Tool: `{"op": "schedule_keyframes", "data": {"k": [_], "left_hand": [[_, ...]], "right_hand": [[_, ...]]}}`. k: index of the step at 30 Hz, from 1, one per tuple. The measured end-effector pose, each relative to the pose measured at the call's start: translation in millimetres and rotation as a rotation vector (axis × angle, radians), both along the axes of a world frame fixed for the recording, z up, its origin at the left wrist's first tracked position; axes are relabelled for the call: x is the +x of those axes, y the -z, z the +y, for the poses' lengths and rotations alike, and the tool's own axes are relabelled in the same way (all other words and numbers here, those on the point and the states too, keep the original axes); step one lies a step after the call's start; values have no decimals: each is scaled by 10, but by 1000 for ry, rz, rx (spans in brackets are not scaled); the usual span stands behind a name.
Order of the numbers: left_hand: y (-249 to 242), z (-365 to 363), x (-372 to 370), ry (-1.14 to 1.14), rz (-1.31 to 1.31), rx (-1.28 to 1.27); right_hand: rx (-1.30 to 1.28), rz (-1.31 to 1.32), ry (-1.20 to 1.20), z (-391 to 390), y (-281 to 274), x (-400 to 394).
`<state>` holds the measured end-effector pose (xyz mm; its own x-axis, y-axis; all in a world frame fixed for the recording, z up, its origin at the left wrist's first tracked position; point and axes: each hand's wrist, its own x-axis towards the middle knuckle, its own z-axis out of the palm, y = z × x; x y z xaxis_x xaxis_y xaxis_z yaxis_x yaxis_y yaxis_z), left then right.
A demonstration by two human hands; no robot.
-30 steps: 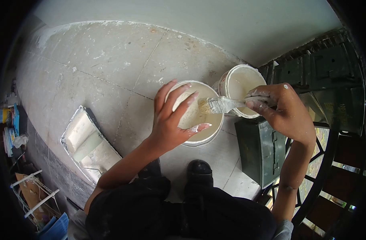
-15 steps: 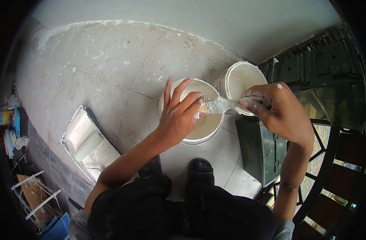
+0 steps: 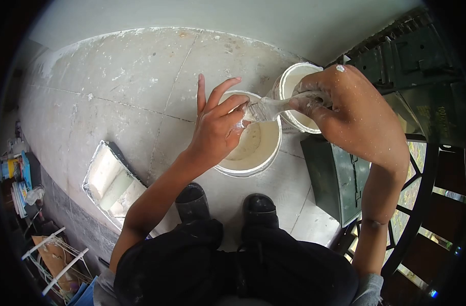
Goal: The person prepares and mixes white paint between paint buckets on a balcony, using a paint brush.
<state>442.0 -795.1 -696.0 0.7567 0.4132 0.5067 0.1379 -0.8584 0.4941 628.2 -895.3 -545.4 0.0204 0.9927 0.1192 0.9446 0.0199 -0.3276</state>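
A paint-caked paintbrush (image 3: 266, 108) is held sideways above the bucket with pale residue inside (image 3: 269, 148). My right hand (image 3: 352, 109), flecked with white, closes around its handle. On the bristle end, my left hand (image 3: 212, 125) pinches with thumb and index finger, other fingers raised. Part of the bristles is hidden behind those fingers. A second whitish bucket (image 3: 290, 81) stands behind and to the right, partly covered by my right hand.
A paint-coated roller tray (image 3: 108, 176) lies on the spattered tile floor (image 3: 126, 76) at left. Dark green metal boxes (image 3: 327, 176) stand at right beside a railing (image 3: 421, 204). A pale wall (image 3: 202, 15) rises ahead. Assorted items (image 3: 26, 188) crowd the far left.
Both hands and the paintbrush have risen in view, shifting slightly away from my body. My left hand still pinches the bristle end. More of the near bucket's inside shows.
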Motion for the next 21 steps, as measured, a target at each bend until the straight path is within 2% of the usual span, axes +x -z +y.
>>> {"op": "schedule_keyframes", "data": {"k": [9,13,16,18,21], "left_hand": [[125,-10,-3,17,-9,3],[114,-29,-27,1,116,-24],[5,-58,-32,-77,137,-64],[15,-31,-67,-101,142,-67],[7,58,-161,-48,96,-237]], "right_hand": [[-72,63,3,10,84,44],[-221,92,-4,62,158,135],[-82,91,-19,-20,219,237],[-144,148,114,-100,141,272],[-184,291,275,-186,60,253]]}}
